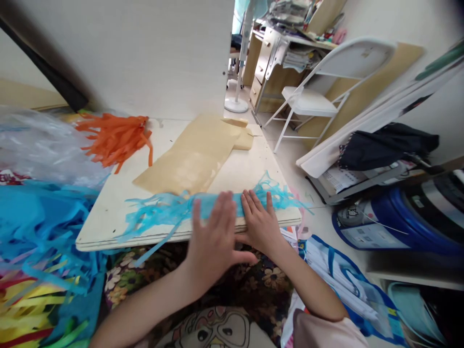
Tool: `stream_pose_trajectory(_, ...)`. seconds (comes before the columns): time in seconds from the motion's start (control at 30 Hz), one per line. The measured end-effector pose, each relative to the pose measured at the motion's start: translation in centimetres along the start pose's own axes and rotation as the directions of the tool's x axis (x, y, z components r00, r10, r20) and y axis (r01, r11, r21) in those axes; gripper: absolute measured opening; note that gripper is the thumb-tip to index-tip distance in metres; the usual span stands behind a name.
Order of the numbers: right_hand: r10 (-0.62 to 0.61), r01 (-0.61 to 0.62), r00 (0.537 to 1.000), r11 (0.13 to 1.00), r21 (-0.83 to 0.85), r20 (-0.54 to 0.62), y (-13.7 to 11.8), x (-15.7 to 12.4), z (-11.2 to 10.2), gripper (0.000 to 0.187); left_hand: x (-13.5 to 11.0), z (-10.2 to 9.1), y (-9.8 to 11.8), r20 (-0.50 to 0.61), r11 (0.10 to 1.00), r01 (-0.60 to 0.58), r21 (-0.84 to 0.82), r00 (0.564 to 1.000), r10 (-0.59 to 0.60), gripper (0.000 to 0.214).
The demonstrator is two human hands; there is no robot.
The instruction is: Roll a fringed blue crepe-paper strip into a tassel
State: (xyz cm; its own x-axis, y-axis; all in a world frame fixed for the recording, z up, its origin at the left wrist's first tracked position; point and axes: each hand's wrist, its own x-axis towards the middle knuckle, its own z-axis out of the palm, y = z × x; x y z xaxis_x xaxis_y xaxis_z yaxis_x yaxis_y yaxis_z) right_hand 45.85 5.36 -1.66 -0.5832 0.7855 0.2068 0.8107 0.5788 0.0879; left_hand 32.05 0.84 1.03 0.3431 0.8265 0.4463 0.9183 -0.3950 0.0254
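Note:
A strip of light-blue tissue paper [206,203] with fringed ends lies along the front edge of the white board [108,212]. My right hand [260,217] rests on its right part, palm down with the fingers stretched out. Over the middle of the strip is my left hand [213,237], a little blurred, its fingers straight and the thumb spread; whether it touches the paper I cannot tell. Behind the strip lies a flat brown paper bag [195,150]. An orange paper tassel [116,135] sits at the board's far left corner.
Left of the board are blue fringed paper [43,212], yellow strips [29,309] and clear plastic wrap [58,145]. A white folding chair [315,101] stands at the back right. To the right are a blue bucket [384,222] and a blue-edged bag with papers [348,285].

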Motion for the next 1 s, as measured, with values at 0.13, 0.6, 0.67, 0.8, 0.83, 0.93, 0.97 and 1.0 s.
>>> stream_pose_trajectory(0.13,-0.025,0.024,0.999,0.998,-0.05,-0.028,0.4,0.0,0.6,0.05,1.3,3.2,1.9,0.108,0.979,-0.133,-0.155,0.983,0.151,0.109)
stream_pose_trajectory(0.6,-0.015,0.016,0.998,1.0,0.016,-0.053,0.4,0.0,0.4,0.09,-0.7,3.2,-2.5,0.276,1.0,0.03,0.007,0.961,-0.031,0.103)
stream_pose_trajectory(0.67,-0.014,0.015,0.998,1.0,0.011,-0.055,0.4,-0.1,0.5,0.089,-0.9,3.3,-2.5,0.258,0.999,0.028,0.029,0.965,-0.035,0.095)
stream_pose_trajectory(0.8,-0.015,0.015,0.998,1.0,-0.003,-0.065,0.0,-0.6,0.4,0.082,-1.7,3.5,-2.4,0.181,0.998,0.01,0.057,0.983,-0.021,0.068)
stream_pose_trajectory(0.83,-0.014,0.014,0.998,1.0,-0.007,-0.068,-0.1,-0.8,0.4,0.08,-1.9,3.5,-2.4,0.156,0.998,-0.003,0.066,0.988,-0.008,0.06)
stream_pose_trajectory(0.93,0.003,-0.004,0.998,1.0,-0.021,-0.066,-0.6,-1.7,0.1,0.076,-2.6,3.3,-2.6,0.068,0.992,-0.062,0.11,0.996,0.055,0.039)
stream_pose_trajectory(0.97,0.015,-0.016,0.998,1.0,-0.026,-0.062,-0.7,-2.0,0.0,0.075,-2.8,3.2,-2.8,0.041,0.988,-0.087,0.128,0.996,0.082,0.035)
stream_pose_trajectory(1.0,0.029,-0.03,0.998,0.999,-0.031,-0.057,-0.9,-2.3,-0.2,0.073,-3.0,3.0,-2.9,0.021,0.983,-0.114,0.144,0.994,0.112,0.033)
